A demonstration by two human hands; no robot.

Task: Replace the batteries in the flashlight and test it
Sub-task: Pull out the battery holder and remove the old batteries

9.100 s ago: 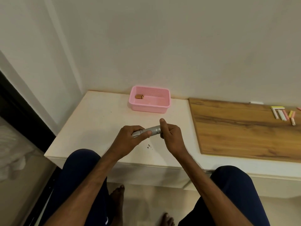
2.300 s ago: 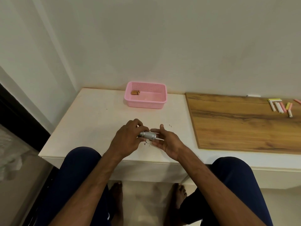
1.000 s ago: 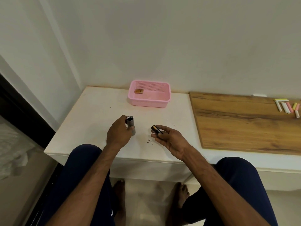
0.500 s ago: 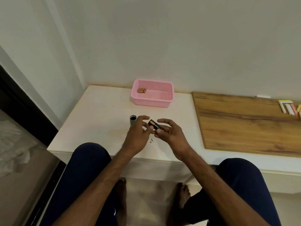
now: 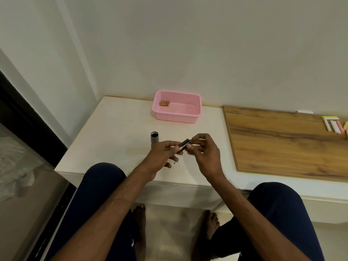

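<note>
The grey flashlight body [image 5: 154, 139] stands upright on the white table [image 5: 116, 136] with its open dark end facing up, and no hand touches it. Just right of it, both hands meet above the table around a short black-and-copper battery piece [image 5: 184, 145]. My left hand [image 5: 163, 155] pinches its near, copper end. My right hand [image 5: 204, 152] grips its far, black end with fingertips. Several copper batteries [image 5: 164, 103] lie in the left back corner of a pink basket [image 5: 177, 117] by the wall.
A wooden board [image 5: 282, 144] covers the table's right part, with several coloured chalk sticks [image 5: 334, 125] at its far right. Small dark specks [image 5: 176, 162] lie under my hands. My knees and bare feet are below the front edge. A wall closes the back.
Earlier both hands held the flashlight together. The left hand then stood its body upright on the table, let go, and moved right to join the right hand on the battery piece.
</note>
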